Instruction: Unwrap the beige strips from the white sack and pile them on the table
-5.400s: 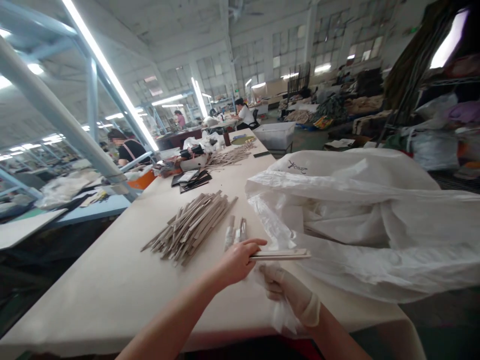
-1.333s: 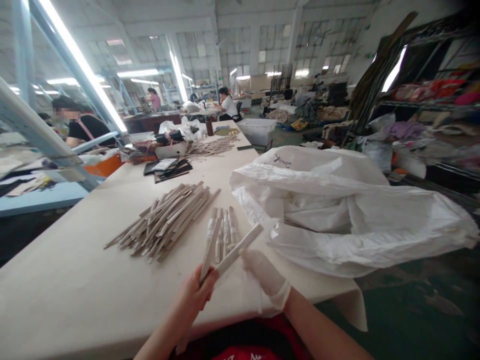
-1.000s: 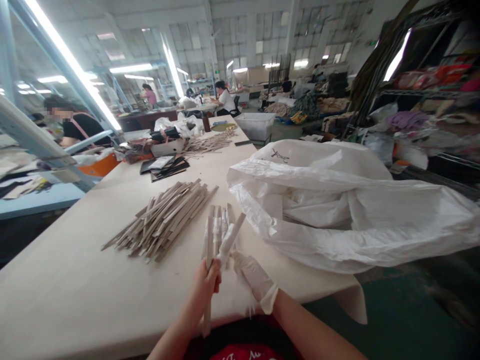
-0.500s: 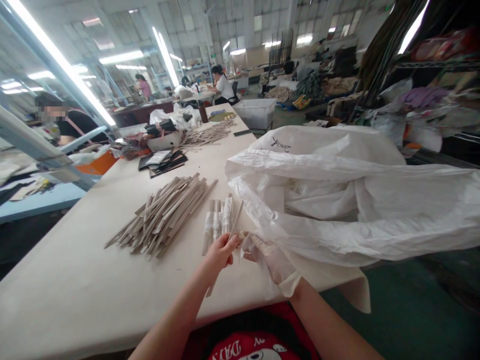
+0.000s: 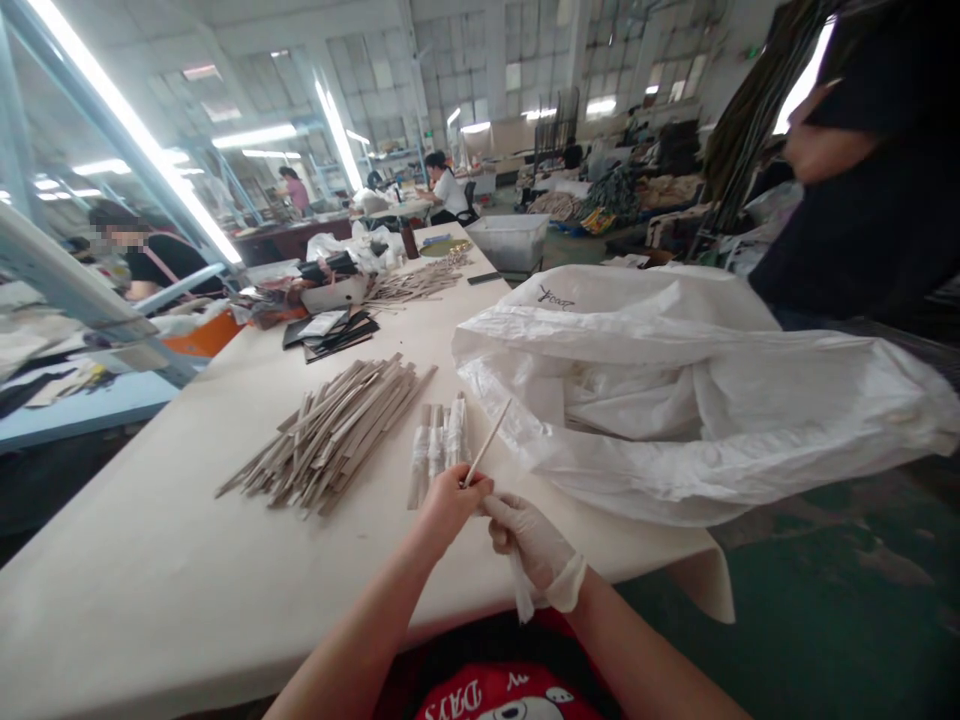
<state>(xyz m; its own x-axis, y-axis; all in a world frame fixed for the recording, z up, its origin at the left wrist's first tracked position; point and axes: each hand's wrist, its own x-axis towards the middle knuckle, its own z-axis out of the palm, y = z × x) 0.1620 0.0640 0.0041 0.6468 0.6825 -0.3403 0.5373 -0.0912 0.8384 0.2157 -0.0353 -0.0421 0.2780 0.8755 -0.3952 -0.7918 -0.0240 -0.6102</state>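
Observation:
My bare left hand [image 5: 448, 510] is closed around thin beige strips [image 5: 491, 437], which point up and to the right out of the fist. Against its fingertips, my right hand [image 5: 538, 540], in a whitish glove, is closed on a piece of thin clear plastic film [image 5: 523, 590] that dangles below it. Just beyond the left hand lie several strip bundles [image 5: 436, 440] with clear film wrapped around their middles. To the left spreads a loose pile of beige strips [image 5: 330, 435].
A large open white woven sack [image 5: 637, 450] lies on the right of the cream-covered table [image 5: 187, 570]. Black flat pieces [image 5: 341, 335] and more strips [image 5: 416, 280] are farther back. A person in dark clothes [image 5: 855, 200] stands at the right; others sit farther off.
My left hand has turned, tilting the strips farther right. My right hand has drawn in its fingers, with film now hanging below. A person in dark clothes has come into view at the right.

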